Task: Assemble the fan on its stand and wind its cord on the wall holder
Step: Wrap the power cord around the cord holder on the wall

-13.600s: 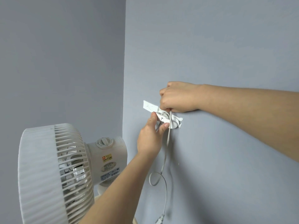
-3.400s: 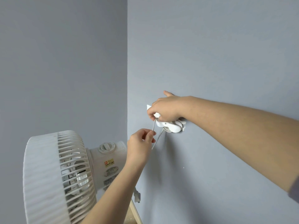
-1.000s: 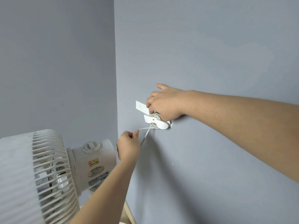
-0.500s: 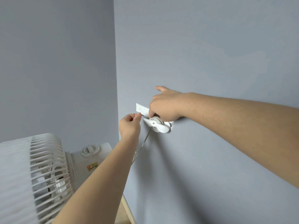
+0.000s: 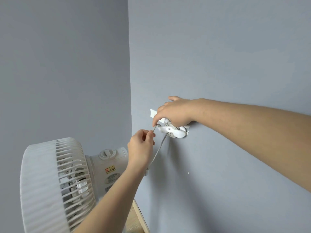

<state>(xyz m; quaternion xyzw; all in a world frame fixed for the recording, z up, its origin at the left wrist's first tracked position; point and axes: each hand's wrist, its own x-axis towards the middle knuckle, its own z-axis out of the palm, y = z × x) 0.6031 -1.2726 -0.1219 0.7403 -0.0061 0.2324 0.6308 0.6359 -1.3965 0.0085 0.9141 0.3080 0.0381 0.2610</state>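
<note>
Both hands are up at the wall in my one head view. My left hand (image 5: 141,147) pinches the thin white flat cord (image 5: 158,148) between thumb and finger, with the other fingers curled in. My right hand (image 5: 173,113) lies over the small white plastic wall holder (image 5: 175,132), fingers bent down on it. I think it presses there so the holder stays put and the wound loops do not slip off. I cannot tell if it grips anything.

Most of the cord looks wound round the holder now. A short tail hangs down beside the wall to the small plug (image 5: 146,172), so I guess a few more turns are left. I hold the cord tight so each loop sits snug.

Low on the left is the round white plastic fan (image 5: 55,182), near the holder. Its stand is out of view. Behind everything are the plain blue-grey painted walls (image 5: 218,56), meeting in a corner. A bit of light wooden surface (image 5: 134,221) shows at the bottom.
</note>
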